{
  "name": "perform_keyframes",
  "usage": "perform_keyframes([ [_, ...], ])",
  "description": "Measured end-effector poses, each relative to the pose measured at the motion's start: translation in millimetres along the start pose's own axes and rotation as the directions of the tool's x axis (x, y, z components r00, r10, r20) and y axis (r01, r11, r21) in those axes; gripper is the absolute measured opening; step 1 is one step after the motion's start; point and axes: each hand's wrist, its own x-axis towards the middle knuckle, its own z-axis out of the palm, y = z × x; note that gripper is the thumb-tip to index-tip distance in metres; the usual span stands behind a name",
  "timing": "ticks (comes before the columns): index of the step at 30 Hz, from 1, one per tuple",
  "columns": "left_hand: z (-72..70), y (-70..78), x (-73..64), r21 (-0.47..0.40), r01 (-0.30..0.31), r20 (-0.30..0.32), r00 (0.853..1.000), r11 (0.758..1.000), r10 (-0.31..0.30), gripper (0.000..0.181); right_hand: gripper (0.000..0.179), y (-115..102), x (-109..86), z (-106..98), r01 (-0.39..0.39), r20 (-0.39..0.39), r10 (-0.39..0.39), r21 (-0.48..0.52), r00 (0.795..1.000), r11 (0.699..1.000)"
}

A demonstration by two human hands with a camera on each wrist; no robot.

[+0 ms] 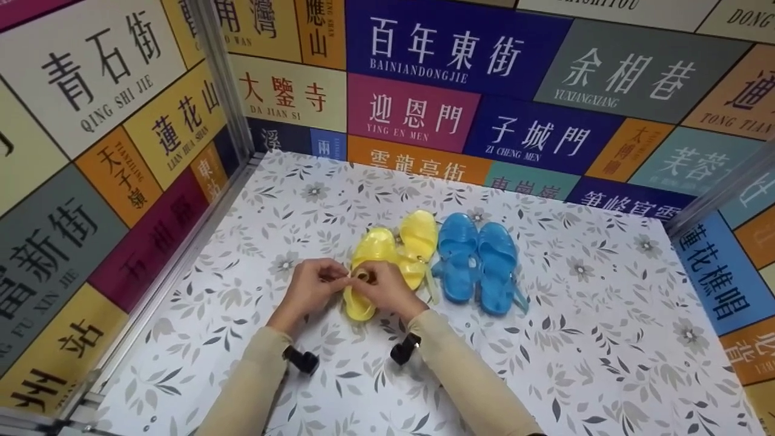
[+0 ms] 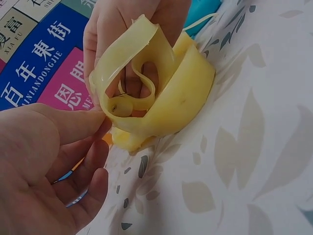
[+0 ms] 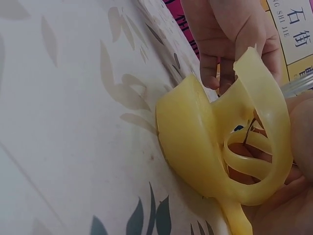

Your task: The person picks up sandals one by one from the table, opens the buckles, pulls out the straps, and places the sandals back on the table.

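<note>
Both hands are at the strap of the left yellow sandal [image 1: 375,243], which lies on the floral-patterned cloth. My left hand [image 1: 316,286] pinches the strap's edge between thumb and index finger, the other fingers loosely bent. From the other side, my right hand [image 1: 387,287] holds the strap, its fingers partly hidden behind it. In the left wrist view the yellow strap [image 2: 129,51] stands up in a loop, with a curled end inside. A thin dark metal pin [image 3: 249,129] shows within that loop in the right wrist view. The second yellow sandal [image 1: 419,233] touches the first.
A pair of blue sandals, the left one [image 1: 458,233] and the right one [image 1: 497,242], lies just right of the yellow pair. Panels with street names, such as a dark blue panel [image 1: 448,36], wall the table [image 1: 605,339] at the back and sides.
</note>
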Motion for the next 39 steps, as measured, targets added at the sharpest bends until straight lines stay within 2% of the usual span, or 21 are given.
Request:
perform_keyframes([
  [9, -0.3, 1.4, 1.9, 0.014, -0.031, 0.015, 0.999, 0.999, 0.03, 0.011, 0.015, -0.2, -1.6, -1.3, 0.007, -0.013, -0.007, 0.007, 1.0, 1.0],
  [16, 1.5, 1.0, 1.2, 0.007, 0.012, 0.021, 1.0, 1.0, -0.012, 0.011, 0.015, 1.3, -2.3, -0.6, -0.044, 0.001, 0.044, 0.012, 0.999, 0.999],
  [31, 1.4, 2.3, 1.9, -0.006, 0.002, 0.003, 1.0, 1.0, -0.001, 0.014, 0.019, 0.4, 1.0, -1.0, 0.005, -0.022, -0.006, -0.007, 1.0, 1.0],
  [39, 2.1, -0.2, 2.1, 0.006, -0.05, -0.013, 0.999, 0.999, 0.05, 0.015, 0.013, 1.8, -0.8, 0.4, 0.055, -0.033, -0.056, -0.012, 0.998, 0.998],
])
